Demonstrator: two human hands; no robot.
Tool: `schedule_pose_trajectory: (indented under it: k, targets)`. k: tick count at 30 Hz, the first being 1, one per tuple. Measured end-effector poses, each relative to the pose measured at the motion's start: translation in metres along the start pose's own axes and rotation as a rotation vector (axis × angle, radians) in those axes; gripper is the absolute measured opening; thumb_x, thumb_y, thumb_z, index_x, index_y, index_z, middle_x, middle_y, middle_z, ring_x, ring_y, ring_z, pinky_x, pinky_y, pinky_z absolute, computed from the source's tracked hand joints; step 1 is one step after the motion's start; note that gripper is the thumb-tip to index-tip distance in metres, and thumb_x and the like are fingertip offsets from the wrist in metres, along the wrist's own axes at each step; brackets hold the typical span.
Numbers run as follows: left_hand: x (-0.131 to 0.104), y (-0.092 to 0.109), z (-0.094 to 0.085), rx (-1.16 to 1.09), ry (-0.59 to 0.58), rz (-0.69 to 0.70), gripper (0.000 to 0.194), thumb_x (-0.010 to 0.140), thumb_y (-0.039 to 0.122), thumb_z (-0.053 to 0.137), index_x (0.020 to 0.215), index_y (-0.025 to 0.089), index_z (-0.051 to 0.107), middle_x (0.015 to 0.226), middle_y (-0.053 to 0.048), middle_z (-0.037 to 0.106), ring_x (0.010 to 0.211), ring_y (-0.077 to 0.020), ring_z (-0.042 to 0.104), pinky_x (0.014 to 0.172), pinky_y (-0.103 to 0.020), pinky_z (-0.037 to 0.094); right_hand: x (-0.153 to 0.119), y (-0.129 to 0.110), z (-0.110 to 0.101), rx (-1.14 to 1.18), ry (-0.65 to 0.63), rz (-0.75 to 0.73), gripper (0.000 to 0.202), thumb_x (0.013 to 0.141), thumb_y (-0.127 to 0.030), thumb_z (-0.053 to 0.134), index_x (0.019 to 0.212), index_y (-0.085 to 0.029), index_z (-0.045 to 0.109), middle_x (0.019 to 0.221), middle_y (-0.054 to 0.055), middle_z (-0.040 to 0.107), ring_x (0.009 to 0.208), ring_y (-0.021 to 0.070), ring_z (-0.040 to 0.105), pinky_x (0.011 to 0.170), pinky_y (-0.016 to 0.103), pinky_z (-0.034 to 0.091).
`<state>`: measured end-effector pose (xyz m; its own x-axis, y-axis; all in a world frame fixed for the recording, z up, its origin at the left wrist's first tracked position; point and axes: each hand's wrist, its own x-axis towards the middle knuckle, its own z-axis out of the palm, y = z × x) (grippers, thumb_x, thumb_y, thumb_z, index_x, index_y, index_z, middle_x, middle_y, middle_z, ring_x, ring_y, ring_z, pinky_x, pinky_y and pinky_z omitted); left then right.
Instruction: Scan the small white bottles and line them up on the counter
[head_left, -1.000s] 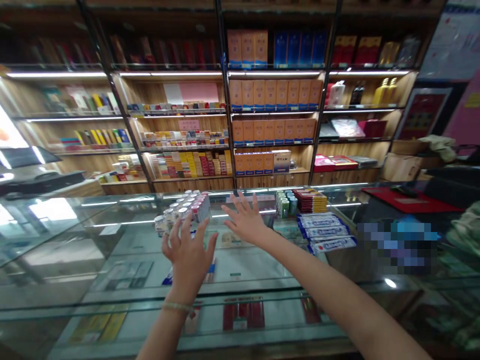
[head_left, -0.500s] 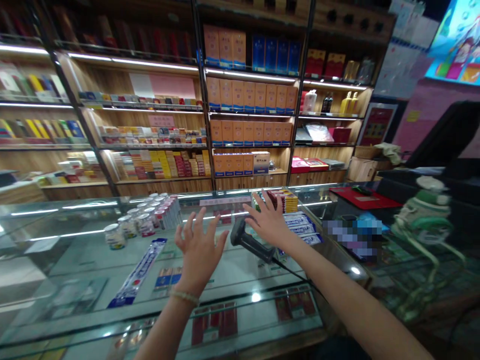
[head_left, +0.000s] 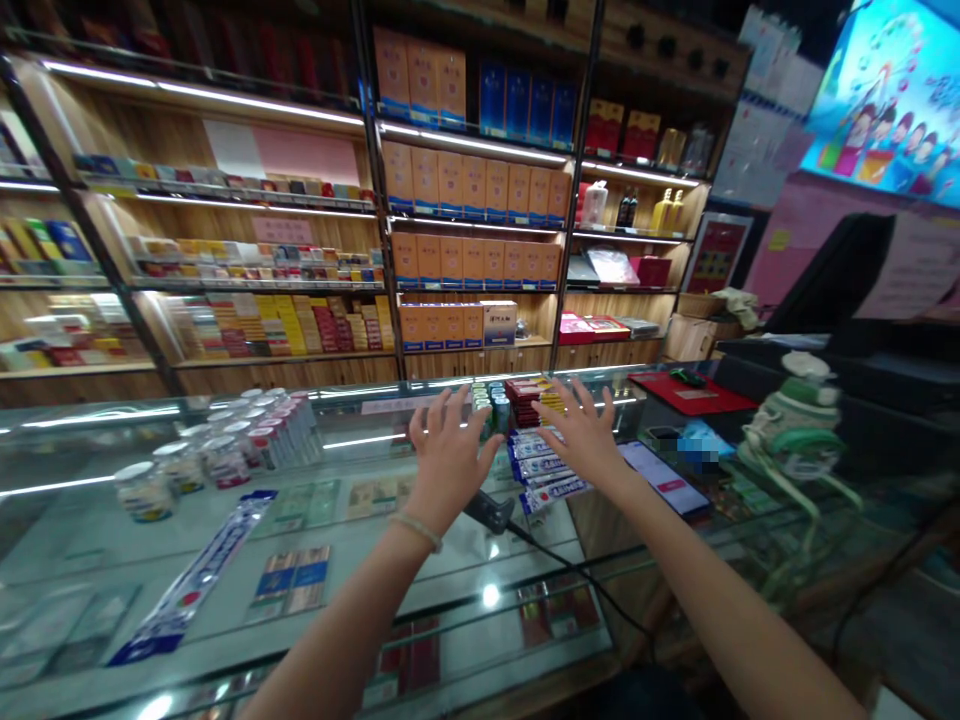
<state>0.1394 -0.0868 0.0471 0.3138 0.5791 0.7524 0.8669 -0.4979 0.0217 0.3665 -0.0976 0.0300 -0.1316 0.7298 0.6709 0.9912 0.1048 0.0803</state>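
My left hand (head_left: 451, 455) hovers over the glass counter with its fingers spread, holding nothing. It covers much of a dark barcode scanner (head_left: 491, 512), whose cable runs off to the right. My right hand (head_left: 589, 438), also spread and bare, is above the right end of a stack of blue-and-white packets (head_left: 541, 470). Behind the packets stand red and yellow small boxes (head_left: 529, 400) and green tubes (head_left: 491, 400). A long blue-and-white packet (head_left: 199, 580) lies by itself to the left.
Several lidded jars (head_left: 225, 460) stand in rows at the left of the glass counter (head_left: 420, 600). To the right are a phone (head_left: 664, 478), a red mat (head_left: 694, 395), a green bottle (head_left: 795, 420) and a dark monitor (head_left: 840, 270). Stocked shelves (head_left: 472, 225) line the back wall.
The view has turned right. Both hands have moved right relative to the counter; my left hand now covers the scanner's head, and my right hand has shifted from the small boxes toward the packets' right end.
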Motion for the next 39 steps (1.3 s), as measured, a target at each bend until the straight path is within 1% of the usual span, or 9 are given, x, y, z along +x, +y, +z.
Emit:
schedule_pose_trajectory:
  k: [4, 8, 12, 16, 20, 25, 30, 35, 39]
  targets:
    - [0.006, 0.01, 0.01, -0.032, -0.052, 0.021, 0.035, 0.092, 0.045, 0.059, 0.122, 0.029, 0.068, 0.154, -0.01, 0.046, 0.144, -0.0347, 0.035, 0.117, -0.06, 0.02, -0.008, 0.018, 0.005, -0.03, -0.012, 0.007, 0.038, 0.097, -0.048, 0.056, 0.133, -0.04, 0.062, 0.161, 0.004, 0.037, 0.149, 0.0338, 0.027, 0.116, 0.069, 0.009]
    - [0.008, 0.015, 0.02, -0.059, -0.133, 0.034, 0.034, 0.088, 0.042, 0.064, 0.118, 0.028, 0.07, 0.151, -0.011, 0.049, 0.143, -0.0363, 0.035, 0.117, -0.063, 0.021, -0.017, 0.035, 0.01, -0.067, -0.042, 0.004, 0.035, 0.094, -0.044, 0.061, 0.129, -0.04, 0.066, 0.159, 0.004, 0.041, 0.147, 0.0352, 0.029, 0.116, 0.069, 0.01]
    - [0.009, 0.021, 0.032, -0.048, -0.22, 0.091, 0.028, 0.084, 0.04, 0.071, 0.108, 0.028, 0.075, 0.148, -0.011, 0.053, 0.143, -0.0373, 0.035, 0.116, -0.064, 0.022, -0.032, 0.051, 0.016, -0.088, -0.092, 0.01, 0.031, 0.092, -0.042, 0.064, 0.123, -0.039, 0.069, 0.158, 0.004, 0.042, 0.147, 0.0356, 0.03, 0.114, 0.071, 0.012]
    - [0.01, 0.028, 0.043, -0.027, -0.289, 0.14, 0.025, 0.08, 0.04, 0.074, 0.102, 0.027, 0.076, 0.147, -0.011, 0.053, 0.142, -0.0379, 0.036, 0.116, -0.066, 0.022, -0.045, 0.06, 0.024, -0.103, -0.113, 0.014, 0.029, 0.092, -0.043, 0.063, 0.121, -0.039, 0.07, 0.157, 0.004, 0.045, 0.147, 0.0355, 0.031, 0.114, 0.072, 0.011]
    - [0.009, 0.032, 0.052, -0.023, -0.31, 0.166, 0.024, 0.077, 0.039, 0.077, 0.097, 0.026, 0.078, 0.149, -0.011, 0.052, 0.143, -0.0381, 0.035, 0.117, -0.065, 0.022, -0.053, 0.064, 0.029, -0.1, -0.112, 0.022, 0.032, 0.094, -0.045, 0.061, 0.124, -0.037, 0.068, 0.157, 0.005, 0.045, 0.146, 0.0342, 0.032, 0.115, 0.071, 0.01]
    - [0.006, 0.036, 0.054, -0.026, -0.326, 0.19, 0.016, 0.076, 0.034, 0.077, 0.09, 0.028, 0.08, 0.148, -0.008, 0.054, 0.143, -0.0381, 0.035, 0.118, -0.067, 0.019, -0.059, 0.069, 0.033, -0.095, -0.115, 0.009, 0.032, 0.092, -0.043, 0.064, 0.123, -0.038, 0.069, 0.158, 0.005, 0.043, 0.147, 0.0343, 0.032, 0.116, 0.07, 0.01]
    - [0.005, 0.039, 0.055, -0.034, -0.339, 0.203, 0.01, 0.077, 0.029, 0.075, 0.085, 0.027, 0.08, 0.145, -0.008, 0.057, 0.143, -0.0377, 0.037, 0.119, -0.066, 0.017, -0.061, 0.07, 0.037, -0.073, -0.097, 0.014, 0.022, 0.091, -0.04, 0.065, 0.112, -0.038, 0.073, 0.156, 0.004, 0.046, 0.146, 0.0347, 0.033, 0.115, 0.071, 0.011]
    - [0.004, 0.041, 0.056, -0.057, -0.313, 0.201, 0.009, 0.077, 0.025, 0.074, 0.085, 0.025, 0.078, 0.142, -0.008, 0.06, 0.143, -0.0365, 0.037, 0.119, -0.066, 0.017, -0.058, 0.065, 0.034, -0.047, -0.093, 0.044, 0.01, 0.09, -0.029, 0.065, 0.095, -0.032, 0.073, 0.153, 0.002, 0.051, 0.146, 0.0322, 0.035, 0.116, 0.07, 0.012]
    - [0.005, 0.041, 0.054, -0.051, -0.332, 0.197, 0.005, 0.079, 0.025, 0.072, 0.08, 0.024, 0.077, 0.139, -0.006, 0.062, 0.142, -0.036, 0.039, 0.118, -0.066, 0.018, -0.053, 0.063, 0.027, -0.038, -0.095, 0.029, 0.011, 0.09, -0.022, 0.063, 0.089, -0.029, 0.071, 0.151, 0.001, 0.053, 0.145, 0.0312, 0.037, 0.116, 0.069, 0.011]
